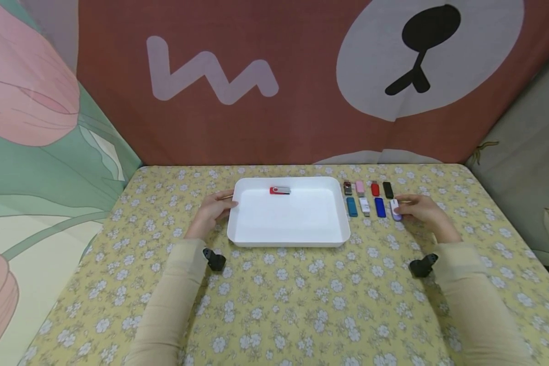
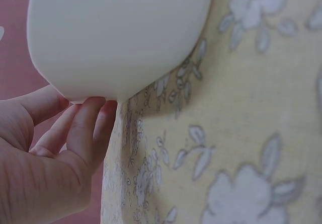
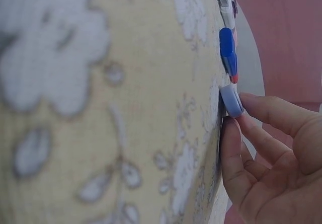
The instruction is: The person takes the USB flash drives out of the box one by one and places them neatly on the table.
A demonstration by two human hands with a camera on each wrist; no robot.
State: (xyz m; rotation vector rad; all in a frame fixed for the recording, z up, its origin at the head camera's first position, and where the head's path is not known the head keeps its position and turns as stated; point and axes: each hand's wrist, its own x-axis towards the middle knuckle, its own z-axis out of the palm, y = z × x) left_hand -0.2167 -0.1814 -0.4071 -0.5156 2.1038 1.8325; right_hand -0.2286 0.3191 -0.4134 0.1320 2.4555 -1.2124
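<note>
A white rectangular tray point(image 1: 289, 243) stands on the table with a red and silver USB flash drive point(image 1: 280, 190) lying inside near its far wall. My left hand point(image 1: 212, 211) holds the tray's left side, thumb at the rim and fingers curled against the outer wall, as the left wrist view shows. To the right of the tray, my right hand point(image 1: 421, 209) pinches a white and lavender USB flash drive point(image 1: 395, 210) between thumb and fingers. In the right wrist view this lavender drive point(image 3: 231, 101) is close over the cloth.
Two rows of flash drives lie right of the tray: a blue one point(image 1: 380, 207), a white one point(image 1: 364, 207), a teal one point(image 1: 352, 207), a black one point(image 1: 388, 190), a red one point(image 1: 375, 188), a pink one point(image 1: 360, 188) and a dark brown one point(image 1: 347, 188). Floral cloth point(image 1: 302, 305) covers the table.
</note>
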